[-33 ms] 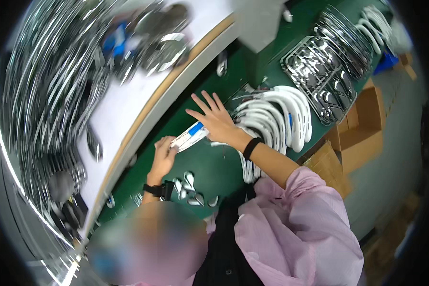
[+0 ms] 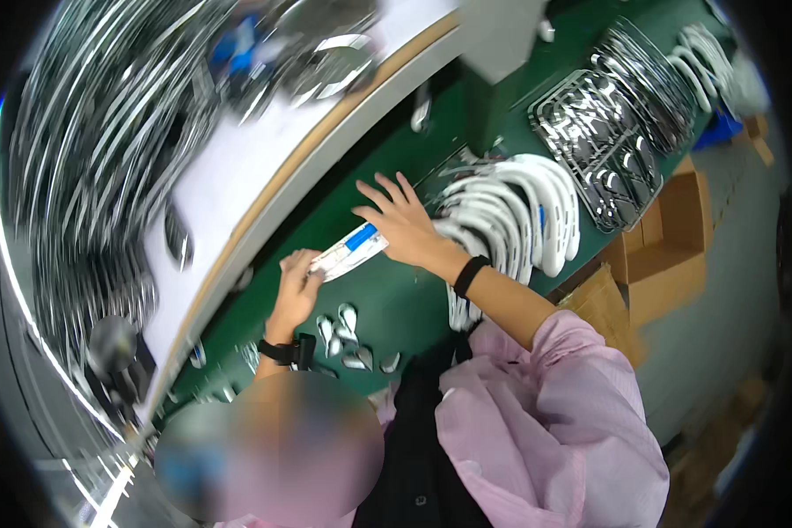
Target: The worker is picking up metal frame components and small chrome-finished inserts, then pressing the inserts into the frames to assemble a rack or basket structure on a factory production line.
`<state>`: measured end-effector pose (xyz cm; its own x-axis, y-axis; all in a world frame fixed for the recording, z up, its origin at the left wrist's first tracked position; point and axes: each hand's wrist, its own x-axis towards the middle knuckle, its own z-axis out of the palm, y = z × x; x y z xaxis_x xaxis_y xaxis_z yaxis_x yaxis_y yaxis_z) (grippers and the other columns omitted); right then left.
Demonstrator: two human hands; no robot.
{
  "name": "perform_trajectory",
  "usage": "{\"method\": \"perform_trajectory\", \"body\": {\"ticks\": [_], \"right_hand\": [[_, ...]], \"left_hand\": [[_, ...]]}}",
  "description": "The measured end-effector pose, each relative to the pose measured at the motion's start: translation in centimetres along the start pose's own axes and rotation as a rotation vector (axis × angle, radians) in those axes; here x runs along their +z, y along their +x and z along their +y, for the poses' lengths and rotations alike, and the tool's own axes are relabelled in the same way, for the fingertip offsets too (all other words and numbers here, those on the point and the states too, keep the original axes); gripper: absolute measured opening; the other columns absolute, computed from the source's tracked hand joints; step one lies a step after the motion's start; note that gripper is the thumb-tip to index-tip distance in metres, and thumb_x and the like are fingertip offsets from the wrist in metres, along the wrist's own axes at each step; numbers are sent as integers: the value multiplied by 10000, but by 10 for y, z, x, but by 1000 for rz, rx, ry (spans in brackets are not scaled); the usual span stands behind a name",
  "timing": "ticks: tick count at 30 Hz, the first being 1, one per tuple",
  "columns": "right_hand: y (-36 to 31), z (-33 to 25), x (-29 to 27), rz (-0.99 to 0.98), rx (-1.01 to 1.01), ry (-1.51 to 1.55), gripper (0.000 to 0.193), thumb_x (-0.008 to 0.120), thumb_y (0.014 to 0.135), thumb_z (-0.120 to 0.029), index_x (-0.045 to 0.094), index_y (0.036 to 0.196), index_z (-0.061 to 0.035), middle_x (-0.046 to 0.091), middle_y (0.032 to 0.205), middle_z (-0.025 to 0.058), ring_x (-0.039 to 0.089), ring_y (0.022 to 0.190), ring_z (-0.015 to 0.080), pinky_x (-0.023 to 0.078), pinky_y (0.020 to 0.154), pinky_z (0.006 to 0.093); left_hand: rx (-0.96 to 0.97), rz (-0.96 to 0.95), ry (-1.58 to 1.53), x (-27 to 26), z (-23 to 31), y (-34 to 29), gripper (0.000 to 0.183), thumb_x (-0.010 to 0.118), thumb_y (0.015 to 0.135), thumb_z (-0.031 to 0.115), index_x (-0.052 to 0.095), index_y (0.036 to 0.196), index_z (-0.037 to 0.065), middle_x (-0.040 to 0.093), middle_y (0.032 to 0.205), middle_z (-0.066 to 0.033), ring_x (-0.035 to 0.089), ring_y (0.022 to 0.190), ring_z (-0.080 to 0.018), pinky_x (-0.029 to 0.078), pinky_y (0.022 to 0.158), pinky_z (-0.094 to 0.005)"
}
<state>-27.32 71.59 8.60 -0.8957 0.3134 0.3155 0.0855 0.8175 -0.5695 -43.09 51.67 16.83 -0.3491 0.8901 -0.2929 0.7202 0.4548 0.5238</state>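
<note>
A white strip-shaped part (image 2: 349,252) with a blue patch lies slantwise above the green table (image 2: 396,304). My left hand (image 2: 295,290) is closed on its lower left end, thumb and fingers pinching it. At the upper right end, my right hand (image 2: 402,231) touches or hovers over it; contact is hard to tell. Its fingers are stretched out and spread. Just right of that hand stands a row of curved white parts (image 2: 510,207), nested together. Several small shiny drop-shaped metal pieces (image 2: 348,321) lie on the table below the strip.
A raised white shelf (image 2: 229,185) with a tan edge runs diagonally on the left, loaded with many shiny metal parts (image 2: 106,150). A wire rack (image 2: 594,150) of chrome pieces sits at the far right. Open cardboard boxes (image 2: 664,238) stand beyond the table's right edge.
The whole view has shifted slightly. Both hands and the white strip keep nearly the same pose, my left hand still on the strip and my right fingers still spread.
</note>
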Motion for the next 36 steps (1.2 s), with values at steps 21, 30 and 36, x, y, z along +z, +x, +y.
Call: {"method": "perform_trajectory", "body": {"ticks": [21,30,36], "right_hand": [[-79,-187,174,-771,-75,401,430,652,802,-81,567,1224,-93,561,1229,116,567,1093,298,493,867,354],[-68,-130,234,-727,-346,-183,358,607,810,-53,534,1160,-72,542,1134,135,573,1069,317,521,860,418],[-83,-139,187,-906,487,424,296,537,929,-119,342,1125,-12,591,989,178,656,873,289,551,705,413]], "left_hand": [[-485,1006,-1623,106,-10,-316,357,476,1004,171,369,1328,68,581,1180,-190,654,971,-318,593,772,-510],[-406,906,-1838,71,20,-326,369,442,1020,199,339,1362,109,613,1082,-157,671,847,-238,594,694,-381],[-126,966,-1994,69,17,-319,472,368,990,216,255,1442,142,583,1120,-165,645,916,-259,570,771,-407]]}}
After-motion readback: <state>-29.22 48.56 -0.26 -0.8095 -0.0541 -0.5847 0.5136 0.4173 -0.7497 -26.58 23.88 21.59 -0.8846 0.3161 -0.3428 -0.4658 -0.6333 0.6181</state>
